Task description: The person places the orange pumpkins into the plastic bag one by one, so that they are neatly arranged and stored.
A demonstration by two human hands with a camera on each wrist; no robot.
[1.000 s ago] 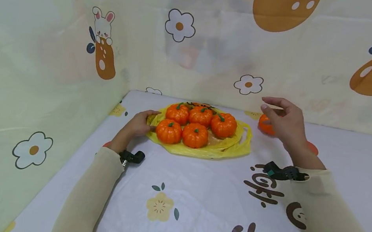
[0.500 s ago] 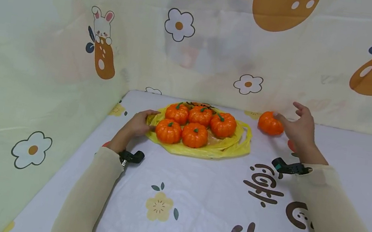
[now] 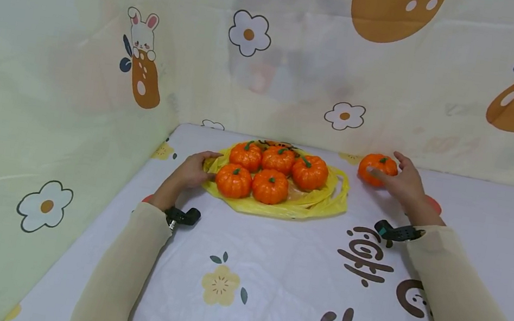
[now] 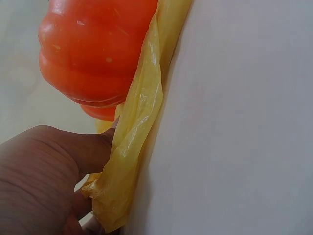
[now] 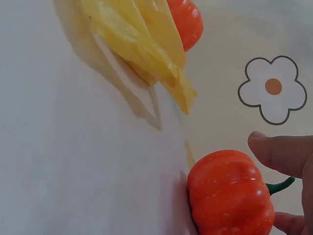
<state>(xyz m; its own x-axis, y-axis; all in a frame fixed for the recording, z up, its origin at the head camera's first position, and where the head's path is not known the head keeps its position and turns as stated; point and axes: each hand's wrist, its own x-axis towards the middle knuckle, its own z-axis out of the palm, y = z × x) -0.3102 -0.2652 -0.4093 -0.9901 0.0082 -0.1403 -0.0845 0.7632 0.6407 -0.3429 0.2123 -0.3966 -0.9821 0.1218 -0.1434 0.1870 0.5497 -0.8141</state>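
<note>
A yellow plastic bag (image 3: 294,211) lies spread at the back of the table, with several small orange pumpkins (image 3: 270,187) with green stems on it. My left hand (image 3: 191,172) is at the bag's left end; in the left wrist view its thumb and fingers pinch the crumpled yellow edge (image 4: 131,152), just below one pumpkin. To the right of the bag stands a single orange pumpkin (image 3: 375,162). Around it my right hand (image 3: 408,188) is spread, thumb in front and fingers behind. In the right wrist view the thumb is apart from this pumpkin (image 5: 230,191), over its green stem.
A white printed cloth (image 3: 290,275) covers the table. Behind it rises a cream wall sheet (image 3: 291,88) with flowers and brown shapes, and another such sheet (image 3: 61,116) stands along the left. One handle loop (image 3: 343,186) of the bag points toward the single pumpkin.
My right hand first drew back rightward from over the single pumpkin, then came back left and lower, around it. My left hand stays at the bag's edge.
</note>
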